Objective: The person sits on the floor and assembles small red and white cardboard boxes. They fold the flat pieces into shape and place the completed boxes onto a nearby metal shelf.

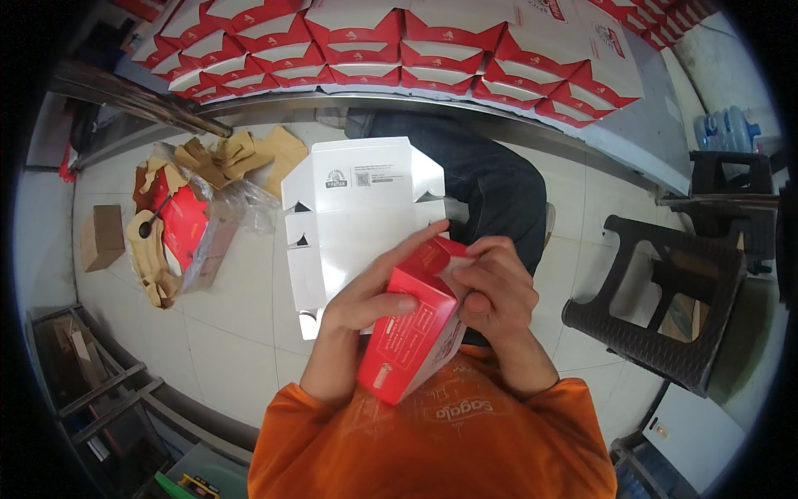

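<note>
Close to my orange shirt, a red and white carton box [407, 337] is tilted between both hands. My left hand [370, 299] grips its left side, with the thumb lying on the red face. At the box's upper right end, my right hand [499, 287] has its fingers curled against the edge of a flap. Part of that flap is hidden behind the fingers. Beneath my left hand and over my leg lies a flat, unfolded white carton blank [357, 212], with cut slots along its left edge.
Rows of stacked red and white boxes [357, 50] cover the table ahead. To the left stands an opened carton [212, 249] with red sheets, torn brown paper [241, 154] and a small brown box [103, 238]. A dark plastic stool [665, 308] is at the right, near water bottles [727, 131].
</note>
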Motion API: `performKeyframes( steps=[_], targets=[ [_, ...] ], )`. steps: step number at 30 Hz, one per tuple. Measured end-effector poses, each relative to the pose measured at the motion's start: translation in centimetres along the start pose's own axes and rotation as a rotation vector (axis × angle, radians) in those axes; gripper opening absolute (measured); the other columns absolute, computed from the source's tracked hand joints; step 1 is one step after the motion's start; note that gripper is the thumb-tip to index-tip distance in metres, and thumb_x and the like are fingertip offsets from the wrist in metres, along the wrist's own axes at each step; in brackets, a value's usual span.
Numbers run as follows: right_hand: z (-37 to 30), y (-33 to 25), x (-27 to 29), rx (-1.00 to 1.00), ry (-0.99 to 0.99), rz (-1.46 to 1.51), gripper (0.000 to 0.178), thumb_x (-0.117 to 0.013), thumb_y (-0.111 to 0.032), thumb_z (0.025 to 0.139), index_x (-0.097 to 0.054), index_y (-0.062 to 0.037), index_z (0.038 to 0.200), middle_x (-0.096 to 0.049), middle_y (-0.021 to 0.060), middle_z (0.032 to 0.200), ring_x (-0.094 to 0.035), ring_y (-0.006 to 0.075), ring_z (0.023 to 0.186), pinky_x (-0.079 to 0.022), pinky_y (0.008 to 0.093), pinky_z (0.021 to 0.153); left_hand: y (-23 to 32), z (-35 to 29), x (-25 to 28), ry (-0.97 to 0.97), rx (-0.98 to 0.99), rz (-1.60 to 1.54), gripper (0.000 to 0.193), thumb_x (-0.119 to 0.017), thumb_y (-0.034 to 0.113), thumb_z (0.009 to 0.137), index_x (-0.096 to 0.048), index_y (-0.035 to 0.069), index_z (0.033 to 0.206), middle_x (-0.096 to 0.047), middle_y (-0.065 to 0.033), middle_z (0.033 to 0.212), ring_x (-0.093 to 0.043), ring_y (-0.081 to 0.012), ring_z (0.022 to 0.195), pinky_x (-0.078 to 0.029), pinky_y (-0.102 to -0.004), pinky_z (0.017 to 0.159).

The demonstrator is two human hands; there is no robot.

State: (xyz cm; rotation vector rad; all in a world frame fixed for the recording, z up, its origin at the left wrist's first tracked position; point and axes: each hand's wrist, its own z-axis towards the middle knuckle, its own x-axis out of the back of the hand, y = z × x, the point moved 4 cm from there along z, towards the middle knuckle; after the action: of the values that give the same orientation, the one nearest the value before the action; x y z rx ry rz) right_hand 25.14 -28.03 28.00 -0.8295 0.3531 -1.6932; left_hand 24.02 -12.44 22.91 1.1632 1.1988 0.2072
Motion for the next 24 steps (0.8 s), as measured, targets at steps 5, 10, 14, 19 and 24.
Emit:
performKeyframes(
  steps=[5, 10, 14, 19, 24],
  targets=[
    [-1.8, 2.7, -0.2, -0.305, 0.069, 0.228, 0.047, -0.045, -0.041, 0.102, -0.053, 0.0040, 0.112, -0.064, 0.0126, 0.090, -0.061, 0.0194, 0.078, -0.050, 0.0374, 0.081, 0.1, 0.0, -1.1, 0.019, 0.054, 0.028, 0.105, -0.072, 0.047, 0.074, -0.021, -0.001, 0.152, -0.044, -0.0195, 0.142, -0.044, -0.0272, 0.130, -0.031, -0.0341, 0.109],
    [-4.8, 6.8, -0.8, -1.076, -0.309, 0.977, 0.043, -0.062, -0.005, 0.086, -0.052, 0.0000, 0.128, -0.058, 0.0077, 0.124, -0.054, 0.0174, 0.116, -0.042, 0.0308, 0.099, 2.0, -0.4, 1.4, 0.257, -0.701, -0.348, 0.107, -0.075, 0.052, 0.070, -0.023, 0.002, 0.150, -0.042, -0.0202, 0.143, -0.040, -0.0326, 0.134, -0.028, -0.0421, 0.111],
    [-6.0, 8.2, 1.5, -1.067, -0.034, 0.842, 0.050, -0.065, -0.001, 0.080, -0.053, 0.0009, 0.129, -0.059, 0.0080, 0.123, -0.056, 0.0186, 0.113, -0.042, 0.0335, 0.101, 2.4, -3.6, 6.8, 0.264, -0.480, 0.061, 0.107, -0.079, 0.052, 0.065, -0.027, 0.004, 0.144, -0.039, -0.0192, 0.145, -0.037, -0.0324, 0.137, -0.025, -0.0437, 0.114],
    [-4.8, 8.6, 1.3, -0.458, -0.134, 0.316, 0.026, -0.067, -0.009, 0.081, -0.058, -0.0009, 0.104, -0.053, 0.0128, 0.113, -0.051, 0.0252, 0.113, -0.041, 0.0370, 0.097, -2.9, -0.7, 5.0, 0.749, -0.343, 0.430, 0.084, -0.072, 0.018, 0.070, -0.030, 0.005, 0.142, -0.050, -0.0114, 0.126, -0.049, -0.0223, 0.121, -0.035, -0.0356, 0.106],
    [-6.9, 9.9, -0.6, -0.683, 0.050, 0.374, 0.031, -0.071, -0.017, 0.079, -0.056, -0.0034, 0.104, -0.054, 0.0148, 0.112, -0.053, 0.0264, 0.105, -0.040, 0.0359, 0.096, -6.1, 0.0, 6.4, 0.977, -0.426, 0.388, 0.063, -0.062, 0.012, 0.071, -0.043, 0.005, 0.131, -0.053, -0.0082, 0.113, -0.052, -0.0185, 0.110, -0.040, -0.0310, 0.097]
  ],
)
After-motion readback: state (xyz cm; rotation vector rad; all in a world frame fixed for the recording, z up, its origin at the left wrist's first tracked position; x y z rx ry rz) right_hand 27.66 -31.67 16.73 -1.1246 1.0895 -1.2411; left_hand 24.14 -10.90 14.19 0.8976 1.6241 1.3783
